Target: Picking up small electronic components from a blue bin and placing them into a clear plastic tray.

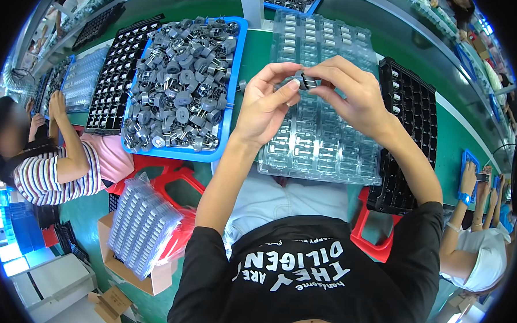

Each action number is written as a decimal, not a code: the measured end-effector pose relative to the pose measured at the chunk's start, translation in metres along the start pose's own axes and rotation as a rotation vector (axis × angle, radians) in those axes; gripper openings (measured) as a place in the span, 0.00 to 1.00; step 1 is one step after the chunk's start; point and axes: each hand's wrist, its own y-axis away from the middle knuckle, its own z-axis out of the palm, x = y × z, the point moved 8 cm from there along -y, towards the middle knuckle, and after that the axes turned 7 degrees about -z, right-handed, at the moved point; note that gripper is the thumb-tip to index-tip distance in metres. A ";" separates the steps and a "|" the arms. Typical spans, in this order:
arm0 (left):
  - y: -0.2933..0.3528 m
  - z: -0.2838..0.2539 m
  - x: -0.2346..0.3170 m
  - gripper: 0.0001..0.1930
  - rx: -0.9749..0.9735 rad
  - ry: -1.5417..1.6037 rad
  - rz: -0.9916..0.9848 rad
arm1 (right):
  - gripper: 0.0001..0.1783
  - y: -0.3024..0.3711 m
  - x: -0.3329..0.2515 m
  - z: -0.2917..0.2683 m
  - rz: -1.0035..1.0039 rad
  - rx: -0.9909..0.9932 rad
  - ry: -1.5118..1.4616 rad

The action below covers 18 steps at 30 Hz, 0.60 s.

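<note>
Head view. Item: one small grey part (306, 81) with metal pins, above the clear blister tray (319, 152). Left hand (265, 107) and right hand (353, 96): brought together, fingertips pinched on the part from either side, presumably for fine control; its exact join is hidden by the fingers.

Blue bin (237, 74): at the left, heaped with loose grey pieces (184, 77), probably so placed for easy picking. Clear tray: directly before the person, its far pockets holding pale pieces. Black trays, pocketed: one right (417, 122), one beyond the bin (115, 80).

Table (257, 49): green-topped. Room: red stool (376, 233), cardboard box (160, 281) with bagged trays (143, 226), co-worker in stripes (56, 173).
</note>
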 end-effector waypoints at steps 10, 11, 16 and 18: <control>0.002 0.009 0.000 0.19 0.102 -0.247 0.121 | 0.07 0.012 0.016 -0.007 0.162 0.094 -0.154; 0.003 0.007 0.000 0.20 0.089 -0.297 0.105 | 0.06 0.015 0.018 -0.011 0.215 0.082 -0.183; -0.003 -0.010 0.005 0.15 0.079 0.009 0.050 | 0.04 0.063 0.003 -0.103 0.400 0.052 0.130; -0.007 0.001 0.003 0.16 0.022 -0.027 0.019 | 0.05 0.099 -0.013 -0.129 0.465 0.042 0.246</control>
